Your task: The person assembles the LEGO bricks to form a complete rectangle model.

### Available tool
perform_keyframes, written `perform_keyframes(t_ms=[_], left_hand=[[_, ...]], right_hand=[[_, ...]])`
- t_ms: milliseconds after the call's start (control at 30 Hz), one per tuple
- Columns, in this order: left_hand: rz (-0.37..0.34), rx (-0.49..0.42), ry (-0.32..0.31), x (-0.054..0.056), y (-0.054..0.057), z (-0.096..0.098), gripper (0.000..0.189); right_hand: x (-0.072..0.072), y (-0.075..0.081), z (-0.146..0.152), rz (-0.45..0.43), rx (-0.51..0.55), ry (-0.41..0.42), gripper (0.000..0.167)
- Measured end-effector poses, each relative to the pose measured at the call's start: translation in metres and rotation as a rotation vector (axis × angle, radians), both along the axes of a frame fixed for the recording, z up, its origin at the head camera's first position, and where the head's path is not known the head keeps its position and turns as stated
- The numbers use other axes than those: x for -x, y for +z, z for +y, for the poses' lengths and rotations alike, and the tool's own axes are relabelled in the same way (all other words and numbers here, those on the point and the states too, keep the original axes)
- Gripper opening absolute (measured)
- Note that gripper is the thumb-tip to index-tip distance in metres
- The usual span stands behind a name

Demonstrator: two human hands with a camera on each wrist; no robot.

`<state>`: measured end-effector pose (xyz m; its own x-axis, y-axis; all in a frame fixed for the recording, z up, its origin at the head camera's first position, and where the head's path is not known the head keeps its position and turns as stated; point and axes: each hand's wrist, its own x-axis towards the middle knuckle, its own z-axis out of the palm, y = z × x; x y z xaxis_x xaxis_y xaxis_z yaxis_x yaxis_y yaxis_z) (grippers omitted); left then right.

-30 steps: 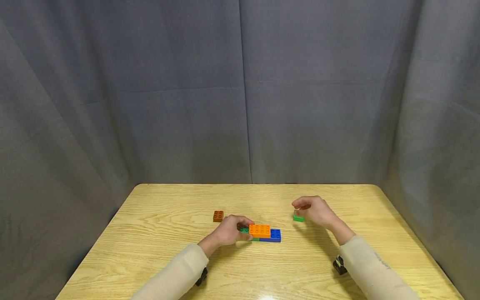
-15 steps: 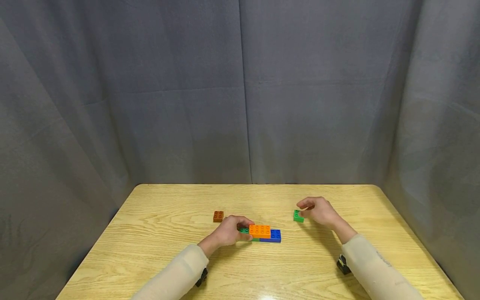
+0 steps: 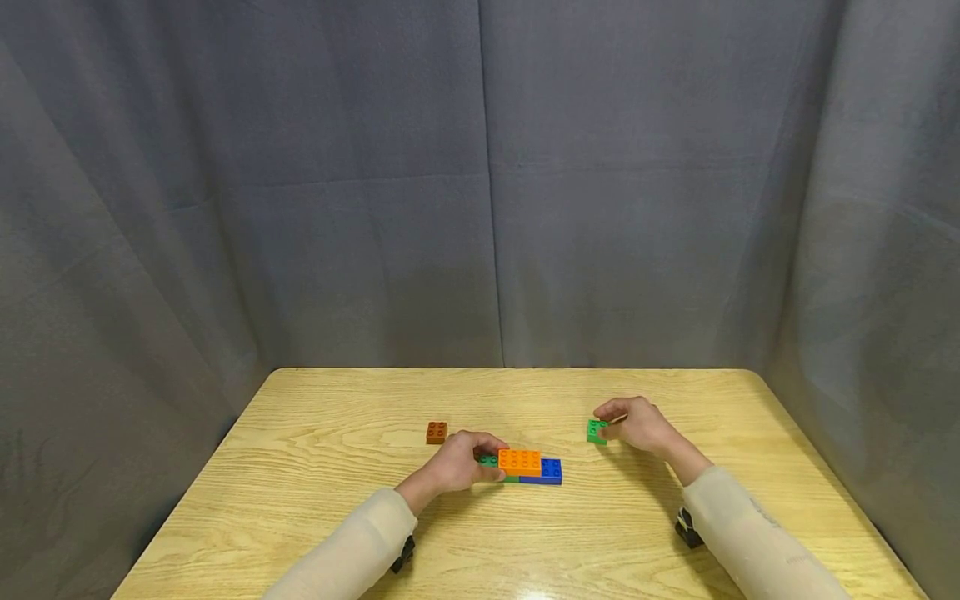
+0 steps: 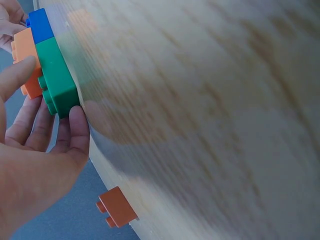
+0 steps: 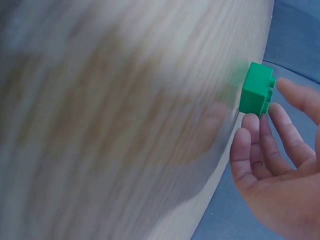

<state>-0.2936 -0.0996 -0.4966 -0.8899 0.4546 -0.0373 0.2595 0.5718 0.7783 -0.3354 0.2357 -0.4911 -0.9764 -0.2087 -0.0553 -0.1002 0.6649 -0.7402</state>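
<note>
In the head view, my left hand (image 3: pixel 456 462) grips the left end of a joined toy-brick stack. An orange brick (image 3: pixel 520 462) sits on top, bridging a blue brick (image 3: pixel 552 472) on the right and a green brick (image 4: pixel 56 75) under my hand. The left wrist view shows the thumb on the orange brick, with the other fingers around the green end. Farther right, my right hand (image 3: pixel 637 425) hovers beside a small green brick (image 3: pixel 593 431). Its fingers are loosely bent, with the fingertips close to that brick (image 5: pixel 256 87); contact is hard to tell.
A small brown brick (image 3: pixel 437 432) lies behind my left hand. Wood-grain tabletop (image 3: pixel 337 500) surrounds the bricks, and grey curtains (image 3: pixel 360 208) hang behind and at both sides. Dark devices (image 3: pixel 688 529) are worn under both wrists.
My right hand has drawn back slightly to the right, uncovering more of the small green brick, which now stands turned a little squarer. The left hand and stack stay put.
</note>
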Motion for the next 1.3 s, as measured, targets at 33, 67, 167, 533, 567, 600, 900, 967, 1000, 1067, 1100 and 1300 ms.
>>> perform_keyframes(t_ms=[33, 67, 167, 533, 567, 600, 900, 967, 1000, 1067, 1100, 1300], left_hand=[[-0.001, 0.000, 0.000, 0.0001, -0.0001, -0.0001, 0.036], [-0.001, 0.001, 0.001, 0.0001, -0.0001, -0.0002, 0.036], [-0.004, 0.001, 0.002, -0.0001, 0.0005, -0.0002, 0.036], [-0.009, 0.001, 0.005, -0.0022, 0.0030, 0.0002, 0.036], [-0.011, 0.002, 0.005, -0.0022, 0.0030, 0.0003, 0.036], [-0.011, 0.000, 0.003, -0.0021, 0.0031, 0.0003, 0.036], [-0.002, 0.002, -0.002, -0.0021, 0.0021, 0.0006, 0.036], [-0.005, 0.003, 0.001, -0.0017, 0.0017, 0.0006, 0.036], [-0.008, -0.002, 0.002, -0.0017, 0.0017, 0.0006, 0.035], [-0.013, -0.003, 0.005, -0.0014, 0.0016, 0.0005, 0.035], [-0.014, -0.004, 0.005, -0.0013, 0.0018, 0.0004, 0.034], [-0.004, 0.003, -0.001, -0.0007, 0.0012, -0.0006, 0.034]], right_hand=[[-0.0002, 0.0001, -0.0002, -0.003, 0.002, 0.000, 0.033], [-0.0004, 0.0000, -0.0002, -0.006, 0.004, 0.002, 0.033], [-0.0015, 0.0005, -0.0009, -0.013, 0.016, 0.006, 0.034], [-0.0001, -0.0006, -0.0017, -0.028, -0.004, 0.006, 0.034], [0.0001, -0.0006, -0.0015, -0.028, -0.007, 0.005, 0.035], [0.0003, -0.0010, -0.0015, -0.031, -0.008, 0.003, 0.035], [0.0016, -0.0026, -0.0019, -0.040, -0.007, -0.005, 0.033], [0.0016, -0.0024, -0.0016, -0.045, -0.005, -0.010, 0.033], [0.0014, -0.0022, -0.0014, -0.045, -0.007, -0.008, 0.033], [0.0012, -0.0021, -0.0012, -0.045, -0.010, -0.008, 0.033], [0.0010, -0.0018, -0.0010, -0.045, -0.012, -0.009, 0.033], [-0.0004, 0.0008, -0.0006, -0.044, -0.019, -0.005, 0.032]])
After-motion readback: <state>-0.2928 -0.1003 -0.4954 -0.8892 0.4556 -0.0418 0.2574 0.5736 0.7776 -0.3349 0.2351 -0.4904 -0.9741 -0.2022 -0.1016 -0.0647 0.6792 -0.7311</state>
